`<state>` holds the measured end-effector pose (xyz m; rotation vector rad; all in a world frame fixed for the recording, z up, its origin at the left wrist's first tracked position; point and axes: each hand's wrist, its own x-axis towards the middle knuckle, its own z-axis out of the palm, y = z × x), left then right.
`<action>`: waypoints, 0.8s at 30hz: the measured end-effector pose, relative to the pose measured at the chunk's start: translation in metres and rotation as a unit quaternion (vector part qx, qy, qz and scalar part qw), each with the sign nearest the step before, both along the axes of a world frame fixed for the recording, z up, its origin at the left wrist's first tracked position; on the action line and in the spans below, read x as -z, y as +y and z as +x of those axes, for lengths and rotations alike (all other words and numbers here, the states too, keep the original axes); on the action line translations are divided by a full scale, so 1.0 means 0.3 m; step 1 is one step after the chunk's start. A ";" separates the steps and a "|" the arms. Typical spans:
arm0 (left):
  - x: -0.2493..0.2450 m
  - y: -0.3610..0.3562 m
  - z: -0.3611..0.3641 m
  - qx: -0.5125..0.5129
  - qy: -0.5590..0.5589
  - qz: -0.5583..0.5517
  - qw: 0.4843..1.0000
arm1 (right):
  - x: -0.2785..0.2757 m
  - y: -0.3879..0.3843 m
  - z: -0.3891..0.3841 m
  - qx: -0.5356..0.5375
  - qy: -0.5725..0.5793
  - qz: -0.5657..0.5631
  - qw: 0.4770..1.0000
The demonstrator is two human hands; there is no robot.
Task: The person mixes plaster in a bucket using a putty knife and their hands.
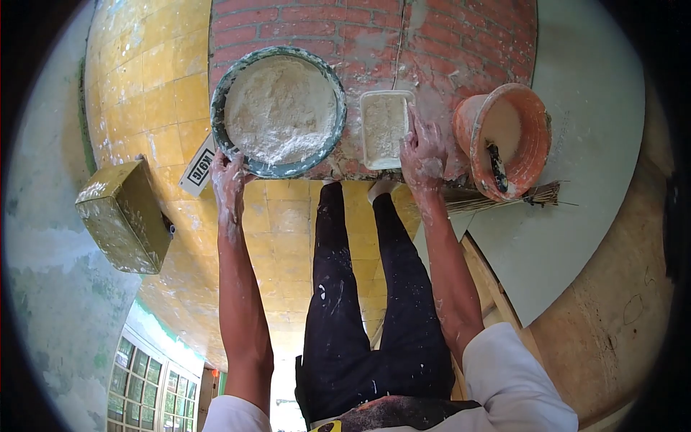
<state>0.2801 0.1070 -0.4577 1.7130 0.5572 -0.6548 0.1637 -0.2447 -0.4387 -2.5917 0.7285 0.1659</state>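
A round dark-green basin (340,108) holds a heap of pale powder (281,108). My left hand (229,176), coated with white residue, is closed on the basin's near-left rim. To the right of the basin is a small rectangular white plastic tub (366,133) with some of the same pale powder inside. My right hand (425,155), also dusty, grips the tub's right edge, its thumb and part of its fingers hidden. Right of that hand stands an orange bucket (536,151) with whitish liquid in it. A black-handled tool (497,167) leans inside the bucket.
A bundle of thin sticks (540,194) lies beneath the bucket. A large grey board (590,187) is at the right. The basin and tub rest on red brick-patterned flooring (374,61), bordered by yellow tiles (155,65). A greenish-yellow box (129,216) and a printed white strip (198,167) are left.
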 end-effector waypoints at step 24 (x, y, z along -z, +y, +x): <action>-0.024 -0.035 -0.008 -0.027 -0.022 0.005 0.999 | -0.243 0.200 0.258 0.064 -0.093 0.343 0.932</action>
